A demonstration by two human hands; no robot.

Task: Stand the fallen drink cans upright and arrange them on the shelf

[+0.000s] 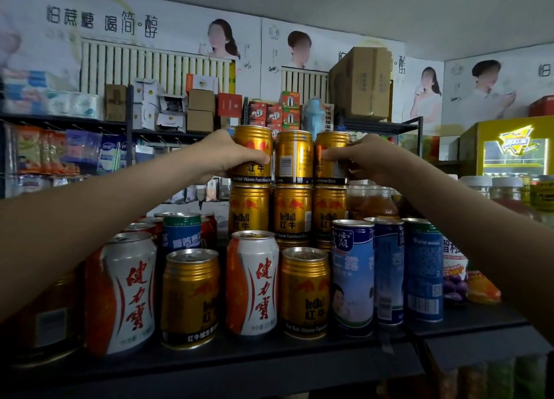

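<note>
Head view, only one I've got.

Left grip (230,156): closed round the top-left gold can (254,141), coming in from the can's left side, thumb across the front label. Can sits at the fingertip end of the grip.

Right grip (368,159): closed round the top-right gold can (329,142), coming in from its right side, fingers curled over the front. Can is left of my palm.

Top-middle gold can (294,157): between the two held cans, tight against both, barcode side facing me. Neither grip is on it.

All three upright, forming the top tier of a gold stack. Each stands on a can of the second tier (292,213), three across, upright. Below that a lower tier shows only as rims behind the front row.

Stack stands toward the back of the shelf (269,359), centre of view, above and behind the front row.

Front row, all upright, left to right:
- left white-and-orange can (129,290)
- left front gold can (190,296)
- right white-and-orange can (253,282)
- right front gold can (304,290)
- tall blue cans (353,276), three side by side

Behind the front row on the left: blue-green can (182,232) with red cans (144,227) around it. One more can at far left under my forearm, too dark to read.

Right of the stack: amber bottles (379,204), then white-lidded jars (479,186). Background: yellow cooler (509,147), cardboard box (359,81) on a back rack.
</note>
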